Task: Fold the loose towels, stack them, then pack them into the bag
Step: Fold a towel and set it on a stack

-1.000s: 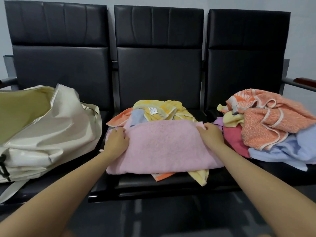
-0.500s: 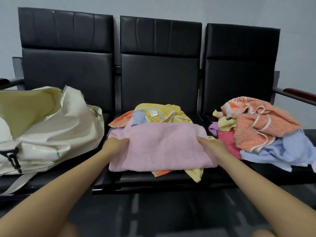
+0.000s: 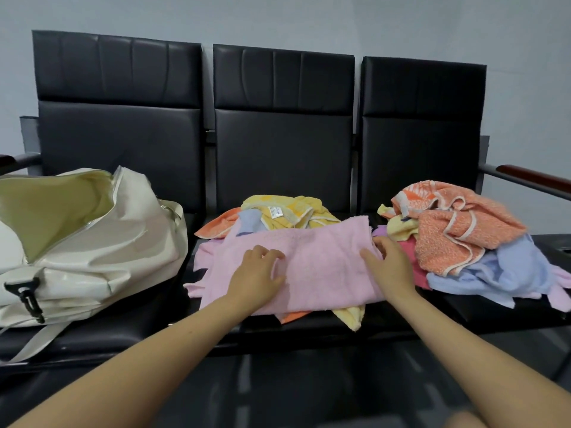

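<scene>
The left hand (image 3: 256, 276) rests flat on the pink towel (image 3: 312, 267), fingers loosely spread. The right hand (image 3: 387, 267) lies at the towel's right edge; whether its fingers grip the cloth cannot be told. Beyond the fingertips lie yellow towels (image 3: 287, 211). Right of the right fingers sits a loose towel heap (image 3: 463, 239); left of the left fingers, the open cream bag (image 3: 92, 242).
</scene>
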Motion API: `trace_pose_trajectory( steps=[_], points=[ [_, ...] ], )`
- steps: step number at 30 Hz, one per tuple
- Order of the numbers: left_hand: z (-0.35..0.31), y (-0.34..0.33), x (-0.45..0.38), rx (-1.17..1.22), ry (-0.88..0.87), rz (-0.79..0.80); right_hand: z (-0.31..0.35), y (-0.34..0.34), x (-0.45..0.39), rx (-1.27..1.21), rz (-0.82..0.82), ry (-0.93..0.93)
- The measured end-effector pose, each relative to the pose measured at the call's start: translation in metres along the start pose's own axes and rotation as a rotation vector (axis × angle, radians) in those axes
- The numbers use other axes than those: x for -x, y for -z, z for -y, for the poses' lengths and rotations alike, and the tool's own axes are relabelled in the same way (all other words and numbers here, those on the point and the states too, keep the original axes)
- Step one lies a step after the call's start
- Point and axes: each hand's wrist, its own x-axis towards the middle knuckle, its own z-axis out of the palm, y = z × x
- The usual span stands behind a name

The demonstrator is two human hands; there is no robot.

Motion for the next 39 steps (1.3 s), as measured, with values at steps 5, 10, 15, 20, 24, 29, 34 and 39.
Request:
trace_pose_trajectory(
  steps=[5,10,15,20,24,29,34,39],
  points=[
    [0.007,-0.007,-0.014,-0.065,-0.025,0.044,0.007,0.005,0.0,0.174,-0.028,0.149],
    [0.019,-0.009,-0.024,0.014,-0.061,0.063,0.021,0.017,-0.006,0.138,-0.009,0.122],
    [0.029,-0.009,-0.029,0.22,-0.058,-0.005,0.058,0.006,0.0,-0.274,0.229,-0.064],
    [0.023,-0.002,-0.025,0.768,0.237,-0.053,0.096,-0.035,0.01,-0.313,0.384,0.123],
    [0.017,-0.001,-0.024,0.971,0.423,-0.042,0.087,-0.075,0.013,-0.171,0.654,0.056],
    [0.008,-0.009,-0.025,0.726,0.306,0.012,0.065,-0.074,0.005,-0.231,0.478,0.067],
    [0.005,-0.013,-0.032,0.466,0.225,-0.028,0.048,-0.064,0.002,-0.061,0.352,0.121],
    [0.015,-0.01,-0.032,0.472,-0.047,0.159,0.038,-0.059,0.005,0.034,0.385,0.146]
  ],
)
